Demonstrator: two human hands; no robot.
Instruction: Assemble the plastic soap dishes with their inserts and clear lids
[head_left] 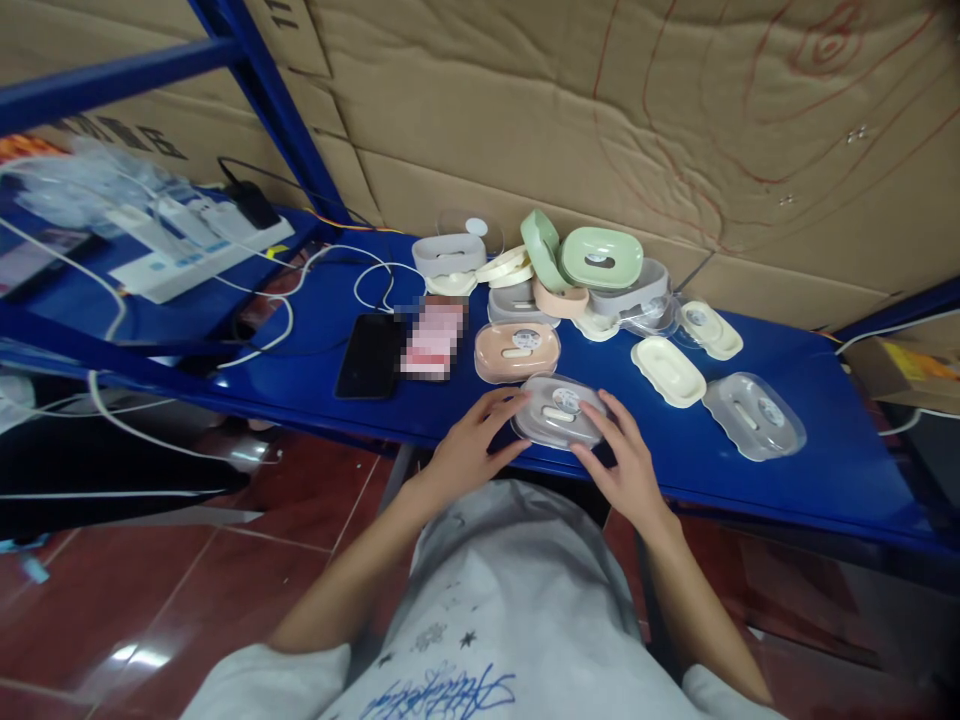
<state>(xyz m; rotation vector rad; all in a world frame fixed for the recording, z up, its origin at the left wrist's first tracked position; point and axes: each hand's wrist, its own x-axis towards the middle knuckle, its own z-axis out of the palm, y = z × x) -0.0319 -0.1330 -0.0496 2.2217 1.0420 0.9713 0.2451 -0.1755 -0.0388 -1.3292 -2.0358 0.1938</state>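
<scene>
A grey soap dish with a clear lid and a round label (559, 413) lies at the front edge of the blue table. My left hand (484, 435) holds its left side, thumb in front and fingers along the back. On the right side my right hand (619, 450) grips it the same way, fingers curved over the lid's edge. Just behind stands a peach soap dish (517, 352), also under a clear lid. Another lidded grey dish (754, 415) sits apart to the right, with a cream tray (669, 370) beside it.
Green soap dish parts (601, 257), a grey base (448, 255) and several cream pieces are piled at the back. Left of them lie a black phone (367, 356) and a pink-screened device (433, 340). White cables run from a power strip (199, 260); cardboard (510, 120) walls the back.
</scene>
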